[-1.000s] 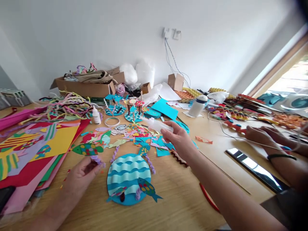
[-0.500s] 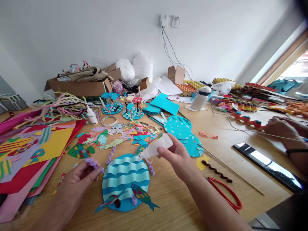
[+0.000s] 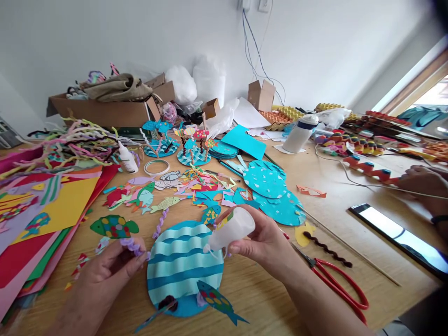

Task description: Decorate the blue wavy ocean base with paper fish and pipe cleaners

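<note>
My right hand (image 3: 261, 242) is wrapped around a small glue bottle (image 3: 231, 229), nozzle tipped down-left over the blue wavy paper disc (image 3: 184, 266); I can't tell whether the tip touches the paper. My left hand (image 3: 105, 268) pinches a curled purple pipe cleaner (image 3: 132, 246) just beside the disc's left edge, most of it hidden by my fingers. A paper fish (image 3: 219, 303) lies on the disc's lower right rim. Red-handled scissors (image 3: 332, 282) lie right of my forearm. Another person's hand (image 3: 422, 179) is cut off at the far right edge.
</note>
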The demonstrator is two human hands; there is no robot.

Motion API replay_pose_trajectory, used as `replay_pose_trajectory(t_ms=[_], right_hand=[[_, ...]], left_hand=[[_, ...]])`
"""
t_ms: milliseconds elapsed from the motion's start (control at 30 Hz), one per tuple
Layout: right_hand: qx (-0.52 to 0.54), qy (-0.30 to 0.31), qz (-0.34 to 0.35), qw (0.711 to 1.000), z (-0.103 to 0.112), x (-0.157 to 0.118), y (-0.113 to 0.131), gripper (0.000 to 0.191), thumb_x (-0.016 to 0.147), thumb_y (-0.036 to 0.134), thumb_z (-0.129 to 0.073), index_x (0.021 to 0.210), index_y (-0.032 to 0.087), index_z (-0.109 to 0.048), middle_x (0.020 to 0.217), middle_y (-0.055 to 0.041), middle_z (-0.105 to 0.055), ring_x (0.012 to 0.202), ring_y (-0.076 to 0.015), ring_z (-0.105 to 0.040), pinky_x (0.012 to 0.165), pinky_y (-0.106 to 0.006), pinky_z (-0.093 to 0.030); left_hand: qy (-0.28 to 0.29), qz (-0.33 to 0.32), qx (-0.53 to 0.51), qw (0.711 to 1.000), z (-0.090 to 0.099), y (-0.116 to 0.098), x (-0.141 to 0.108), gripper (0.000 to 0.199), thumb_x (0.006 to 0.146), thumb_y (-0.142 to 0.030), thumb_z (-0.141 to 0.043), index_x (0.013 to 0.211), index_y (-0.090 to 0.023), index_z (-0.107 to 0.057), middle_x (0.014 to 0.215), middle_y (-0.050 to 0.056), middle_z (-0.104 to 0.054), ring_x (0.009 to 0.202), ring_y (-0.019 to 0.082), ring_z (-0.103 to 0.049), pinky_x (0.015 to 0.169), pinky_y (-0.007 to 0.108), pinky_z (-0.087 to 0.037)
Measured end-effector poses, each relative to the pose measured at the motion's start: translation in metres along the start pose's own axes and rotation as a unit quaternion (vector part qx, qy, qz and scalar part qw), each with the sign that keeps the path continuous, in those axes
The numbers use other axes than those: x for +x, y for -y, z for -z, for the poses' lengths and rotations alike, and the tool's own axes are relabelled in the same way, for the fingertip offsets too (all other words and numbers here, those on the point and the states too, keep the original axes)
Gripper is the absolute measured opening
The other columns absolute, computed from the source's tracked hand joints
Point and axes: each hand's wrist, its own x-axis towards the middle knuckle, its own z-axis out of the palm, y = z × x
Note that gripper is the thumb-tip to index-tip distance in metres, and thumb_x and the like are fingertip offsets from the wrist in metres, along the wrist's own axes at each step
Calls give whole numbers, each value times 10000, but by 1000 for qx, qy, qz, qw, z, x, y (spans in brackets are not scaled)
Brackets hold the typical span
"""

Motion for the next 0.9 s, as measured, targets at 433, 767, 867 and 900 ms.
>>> replay_pose_trajectory(t_ms=[433,767,867,900], right_hand=[[-109,-12,48,993,-2,0,0,301,684,437,-682,857,200,-617,761,-8,-598,689,-153,-533,613,-260,-422],[-122,-16,50,991,-6,0,-4,259,689,423,-681,808,205,-611,720,13,-584,674,-139,-511,605,-244,-397],[-120,-15,39,992,-8,0,-5,269,687,427,-681,819,205,-607,738,4,-599,687,-148,-525,614,-252,-409],[-119,-15,35,992,-8,-1,-6,272,686,431,-680,820,206,-607,742,2,-602,690,-150,-528,615,-255,-413]], left_hand=[[18,-13,26,999,-3,-7,0,147,689,-401,-593,691,-256,-618,717,-17,-641,720,187,-576,674,230,-469],[30,7,15,999,-2,-8,0,179,679,-421,-606,682,-242,-618,700,-12,-641,713,191,-586,678,237,-470],[34,-3,8,999,-3,-8,1,168,685,-408,-605,682,-241,-620,693,-18,-638,702,180,-580,667,224,-467],[31,-5,5,999,-3,-8,1,167,681,-408,-607,678,-242,-620,689,-20,-637,699,178,-578,665,222,-466]])
